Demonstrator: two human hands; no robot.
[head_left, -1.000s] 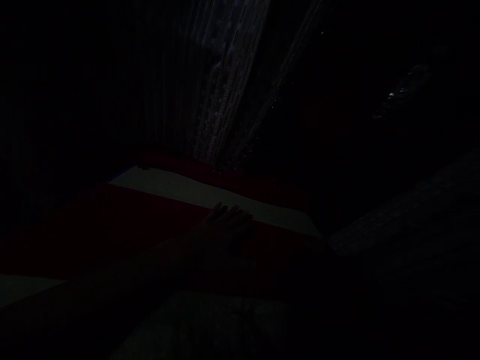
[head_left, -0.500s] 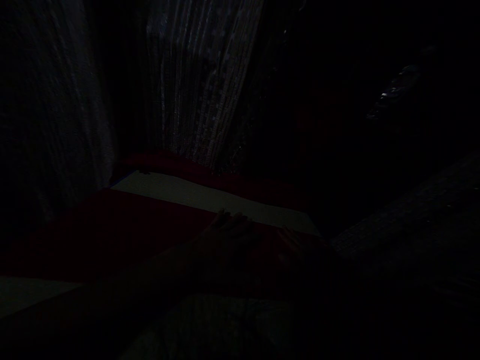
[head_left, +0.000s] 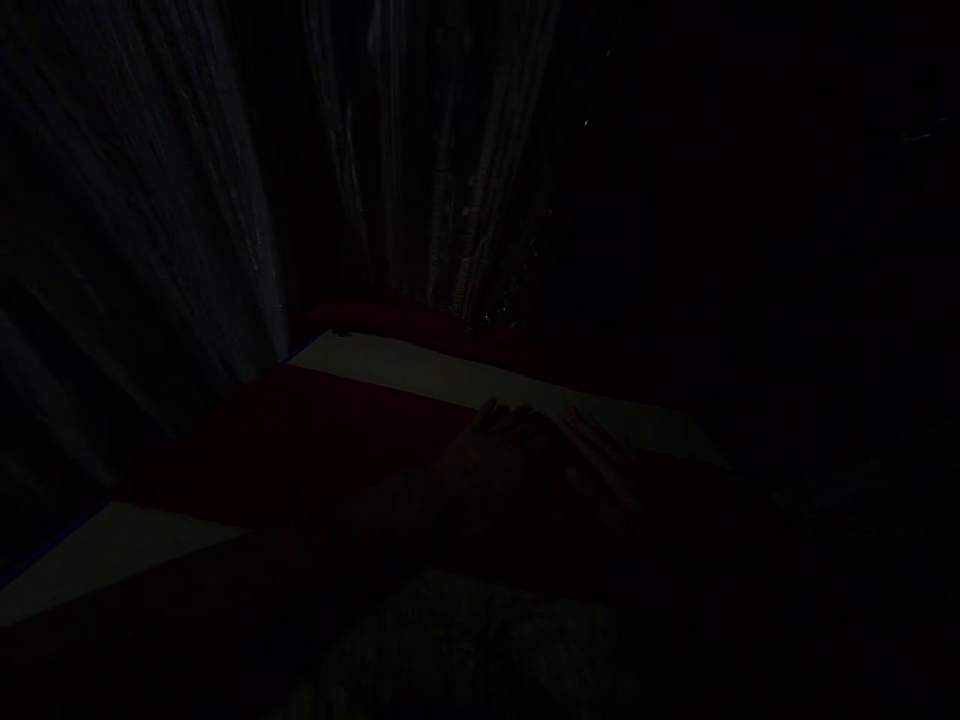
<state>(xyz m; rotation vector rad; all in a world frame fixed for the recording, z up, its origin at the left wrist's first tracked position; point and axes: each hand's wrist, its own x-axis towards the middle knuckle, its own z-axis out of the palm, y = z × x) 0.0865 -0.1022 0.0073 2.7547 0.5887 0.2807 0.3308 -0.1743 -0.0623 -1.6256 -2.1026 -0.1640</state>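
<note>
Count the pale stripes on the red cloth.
2. One pale stripe crosses the red cloth just beyond the left hand and right hand; another lies lower left. Darkness may hide more.

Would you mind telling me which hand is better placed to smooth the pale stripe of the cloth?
Probably the left hand: its fingertips already overlap the pale stripe; the right hand lies slightly nearer.

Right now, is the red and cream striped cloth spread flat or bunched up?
Spread flat: the red and cream striped cloth lies smooth in even bands, with both hands laid open on it.
</note>
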